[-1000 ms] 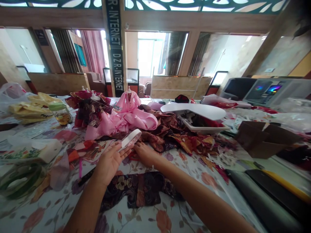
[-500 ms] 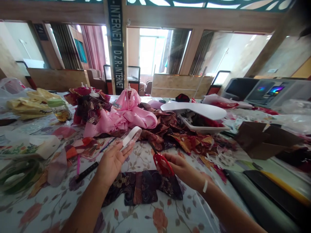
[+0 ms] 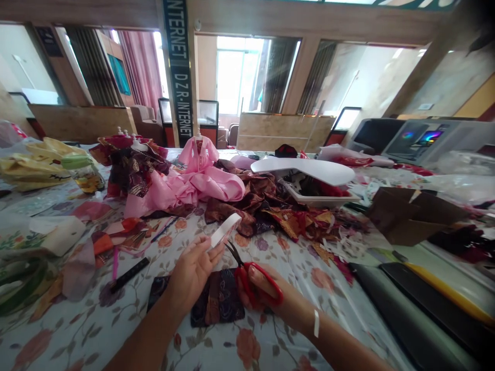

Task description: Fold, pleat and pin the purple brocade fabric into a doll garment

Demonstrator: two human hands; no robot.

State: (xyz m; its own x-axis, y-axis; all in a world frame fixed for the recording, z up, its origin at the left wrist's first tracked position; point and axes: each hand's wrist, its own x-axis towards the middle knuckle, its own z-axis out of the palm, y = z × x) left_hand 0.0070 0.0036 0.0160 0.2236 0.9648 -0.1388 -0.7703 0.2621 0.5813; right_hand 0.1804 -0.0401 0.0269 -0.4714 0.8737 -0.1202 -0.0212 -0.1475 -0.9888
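Observation:
Between the fingers of my left hand is a roll of white tape, held up above the table. My right hand grips red-handled scissors, with fingers through the loops. The dark blades are a little apart and point up toward the tape roll, close to my left fingertips. Below both hands a dark patterned piece of fabric with a brownish band lies flat, partly covered by my hands. A strip of white tape is stuck on my right wrist.
A pink doll dress on a stand and dark doll garments stand at the back. Fabric scraps, a white tray and a brown box lie to the right. A black bar and green tape roll are left.
My right hand has brought the scissors left and closer to the tape roll, and the blades have parted. My left hand with the roll has shifted right and slightly down.

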